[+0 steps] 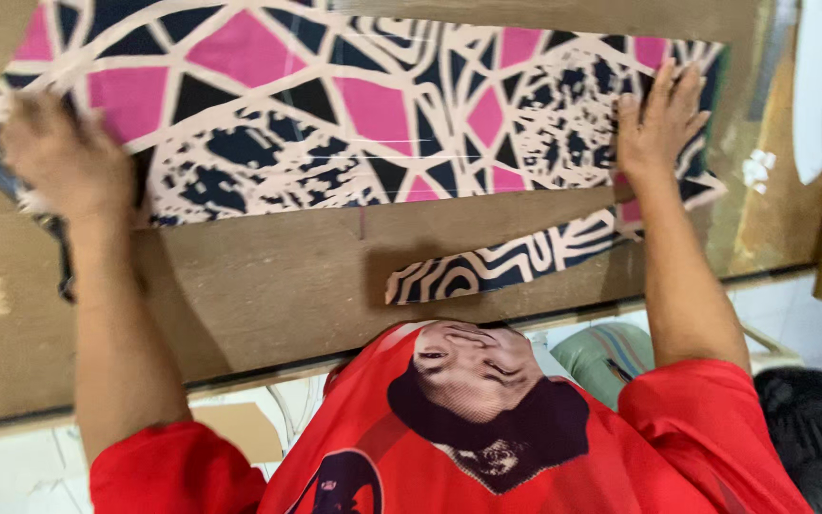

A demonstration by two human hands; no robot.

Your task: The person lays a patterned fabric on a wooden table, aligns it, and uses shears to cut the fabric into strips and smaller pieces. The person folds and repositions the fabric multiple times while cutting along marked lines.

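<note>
Left hand (54, 152), left side of frame, blurred, fingers curled down on left end of patterned cloth (335, 105); whether it grips cloth, cannot tell. Right hand (656, 119), upper right, flat, fingers together, pressing cloth's right end. Cloth pink, black, cream, spread across top of brown table (268, 286). Loose striped strip (501, 266) lies at centre, below cloth edge. Red shirt (487, 457) fills bottom.

I see a bright red short-sleeved shirt (525, 447) with a dark printed picture on its front. Both forearms are bare, and the left hand (54, 152) and right hand (656, 119) wear nothing.
</note>
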